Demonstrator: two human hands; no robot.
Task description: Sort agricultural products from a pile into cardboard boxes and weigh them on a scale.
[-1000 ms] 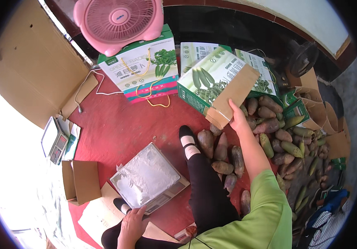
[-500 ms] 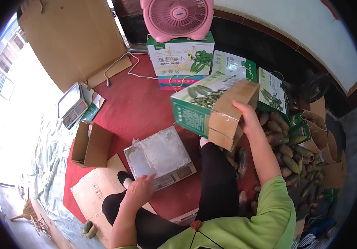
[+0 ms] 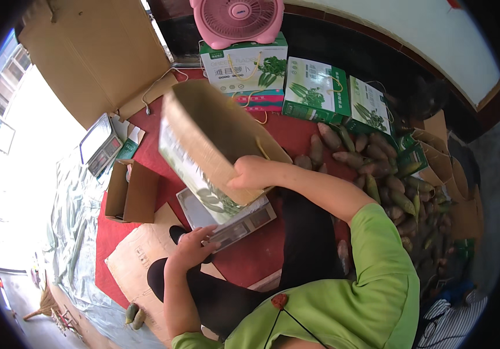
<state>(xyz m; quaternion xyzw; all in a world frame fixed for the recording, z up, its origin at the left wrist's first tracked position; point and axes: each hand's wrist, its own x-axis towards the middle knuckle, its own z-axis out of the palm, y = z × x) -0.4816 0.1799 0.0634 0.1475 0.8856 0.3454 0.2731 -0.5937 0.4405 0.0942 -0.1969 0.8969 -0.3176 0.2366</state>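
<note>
Right hand [image 3: 254, 173]: closed over the rim of an open carton [image 3: 212, 145], fingers wrapped on the cardboard edge; the carton is held tilted, above the scale.
Left hand [image 3: 192, 249]: laid on the front corner of the weighing scale [image 3: 232, 224], fingers curled loosely against it.
Carton: brown inside, green-and-white print outside, mouth turned up and away.
Scale: set on the red mat [image 3: 273, 250] before the knees, its platform largely hidden by the carton.
Behind: printed boxes [image 3: 314, 90] are stacked, with a pink fan [image 3: 235, 20] seated on one.
Right side: a heap of tubers [image 3: 378, 168] is spread on the floor, close beside the right forearm.
Left side: a small empty cardboard box [image 3: 128, 192] and a second scale [image 3: 102, 144] are seen.
</note>
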